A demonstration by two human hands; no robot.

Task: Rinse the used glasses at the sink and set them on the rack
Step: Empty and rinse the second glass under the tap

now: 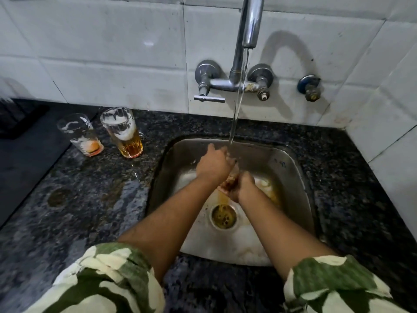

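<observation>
Over the steel sink (293, 172) both hands hold one glass (230, 182), tilted, with amber liquid pouring from it toward the drain (223, 216). My left hand (213, 164) covers its upper part under the running water. My right hand (242, 186) grips its lower part. Most of the glass is hidden by the fingers. Two used glasses stand on the counter left of the sink: one (80, 134) with a little orange residue and foam, the other (123, 132) with amber liquid and foam.
A wall tap (248, 23) runs a stream into the sink. The dark granite counter (90, 199) is wet left of the sink. A dark rack or tray (15, 118) sits at the far left edge. White tiled wall behind.
</observation>
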